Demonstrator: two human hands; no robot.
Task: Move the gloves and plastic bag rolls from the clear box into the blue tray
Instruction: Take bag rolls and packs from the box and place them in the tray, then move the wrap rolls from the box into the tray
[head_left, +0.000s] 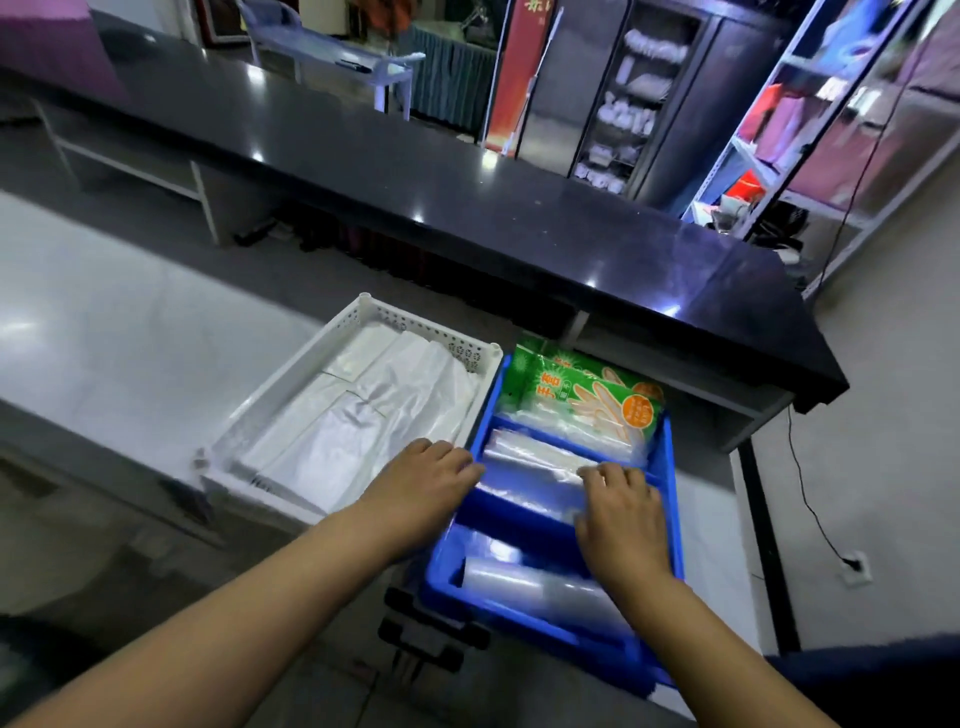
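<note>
A blue tray (670, 467) with dividers stands on the white counter in front of me. Green glove packets (576, 395) lean in its far compartment. Clear plastic bag rolls (535, 457) lie in the middle compartments, and one more roll (540, 587) lies in the near one. My left hand (426, 473) rests palm down at the tray's left rim, fingers reaching over the edge. My right hand (623, 514) lies flat on the rolls in the middle compartment, fingers spread on the plastic. I cannot see a clear box.
A white perforated basket (374, 312) holding folded white plastic bags (363, 415) stands touching the tray's left side. A black raised countertop (467, 208) runs behind both. Shelving stands at the far right, and a wall socket (854, 566) with a cable sits low right.
</note>
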